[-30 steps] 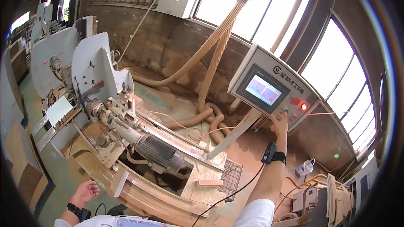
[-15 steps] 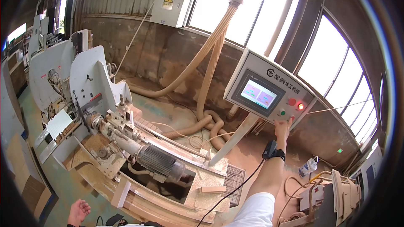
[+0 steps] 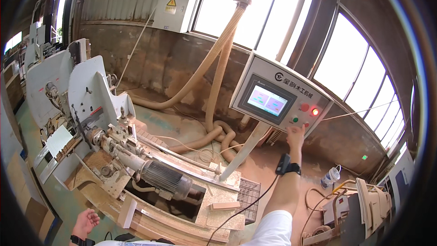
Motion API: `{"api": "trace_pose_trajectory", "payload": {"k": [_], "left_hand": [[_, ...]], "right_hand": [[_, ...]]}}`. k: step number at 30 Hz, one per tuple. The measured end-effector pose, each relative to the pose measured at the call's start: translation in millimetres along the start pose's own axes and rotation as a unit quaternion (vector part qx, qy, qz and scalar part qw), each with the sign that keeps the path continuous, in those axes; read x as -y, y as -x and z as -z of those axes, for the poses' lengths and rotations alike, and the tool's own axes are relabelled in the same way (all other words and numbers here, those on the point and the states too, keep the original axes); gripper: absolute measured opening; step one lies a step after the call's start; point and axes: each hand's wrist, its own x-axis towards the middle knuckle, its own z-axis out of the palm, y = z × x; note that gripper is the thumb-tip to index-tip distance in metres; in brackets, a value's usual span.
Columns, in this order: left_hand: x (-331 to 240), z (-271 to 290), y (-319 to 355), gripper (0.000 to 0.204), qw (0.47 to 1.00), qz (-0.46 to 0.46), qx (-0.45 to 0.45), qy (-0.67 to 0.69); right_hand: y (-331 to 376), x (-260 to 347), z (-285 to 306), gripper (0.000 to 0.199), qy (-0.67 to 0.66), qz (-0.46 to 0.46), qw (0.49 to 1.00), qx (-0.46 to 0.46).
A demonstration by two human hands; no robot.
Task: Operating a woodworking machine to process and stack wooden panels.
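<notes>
My right hand (image 3: 296,137) reaches up to the lower right of a white control panel (image 3: 240,94). Its index finger points at a red button (image 3: 306,125) and seems to touch it or nearly so; the other fingers are partly hidden, and nothing is held. Just above that spot are a green button (image 3: 295,119), another red button (image 3: 304,107) and a lit red lamp (image 3: 314,111). The panel's screen (image 3: 267,101) glows with coloured blocks. Low at the left, my left hand (image 3: 87,222) hangs with loosely curled fingers and nothing in it, beside the machine.
A dusty woodworking machine with a finned motor (image 3: 166,178) stretches across the left and middle. A wood piece (image 3: 225,205) lies on its bed. Behind run ribbed hoses (image 3: 191,84). A clear bucket (image 3: 330,178) and stacked boards (image 3: 365,205) stand at the right.
The whole view has shifted, so the machine and panel appear farther left and slightly lower. My right hand stays at the lower panel buttons; my left still hangs low, a little higher in view.
</notes>
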Motion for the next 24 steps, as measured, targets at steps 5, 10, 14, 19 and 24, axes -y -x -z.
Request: {"api": "trace_pose_trajectory", "payload": {"k": [5, 10, 14, 19, 24], "left_hand": [[3, 7, 3, 0.024, 1.0, 0.019, -0.011, -0.01], [10, 15, 5, 0.024, 0.999, 0.016, -0.033, 0.002], [15, 19, 3, 0.024, 0.999, 0.024, -0.031, 0.017], [17, 18, 8, 0.025, 0.999, 0.018, -0.041, 0.029], [19, 23, 3, 0.025, 0.999, 0.017, -0.041, 0.015]], "right_hand": [[33, 62, 3, 0.035, 0.051, 0.047, 0.998, 0.002], [44, 95, 3, 0.041, 0.109, 0.031, 0.993, 0.017], [34, 91, -15, 0.047, 0.085, 0.001, 0.996, 0.008], [37, 96, -4, 0.05, -0.318, -0.063, 0.944, 0.056], [36, 86, 8, 0.051, -0.309, -0.065, 0.946, 0.07]]}}
